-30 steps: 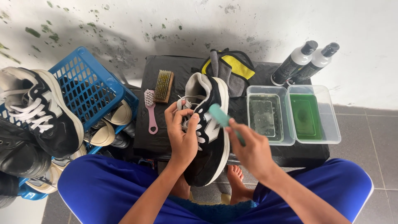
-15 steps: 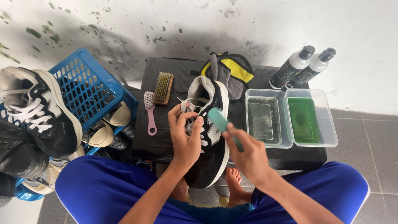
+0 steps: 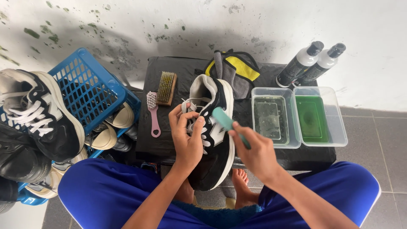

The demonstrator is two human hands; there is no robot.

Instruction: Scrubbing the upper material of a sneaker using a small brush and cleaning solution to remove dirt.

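Sneaker (image 3: 214, 140), black with white trim and white laces, sits in our left hand (image 3: 188, 136), toe pointing back toward our lap and heel out over the black stand (image 3: 169, 140). Our left fingers (image 3: 196, 127) curl over the lace area and grasp the upper, thumb on the near side, so the shoe hangs above the gap between our blue-clad knees. Our right hand (image 3: 254, 150) is clenched around the handle of a teal brush (image 3: 224, 120); the brush head juts past our right fingertips and lies against the sneaker's side, just beside our left fingertips.

Beyond our right knuckles stand two clear plastic tubs, touching each other: the nearer tub (image 3: 271, 118) holds murky liquid, the farther tub (image 3: 319, 116) green liquid. Behind them two spray bottles (image 3: 311, 63) with black caps lean toward the wall. Past our left fingers lie a pink brush (image 3: 153, 114) and a wooden brush (image 3: 166, 87), apart from each other. A grey and yellow cloth (image 3: 235, 70) is bunched beyond the sneaker's heel. Well out from our left wrist a blue crate (image 3: 89, 91) leans among other shoes (image 3: 38, 116).
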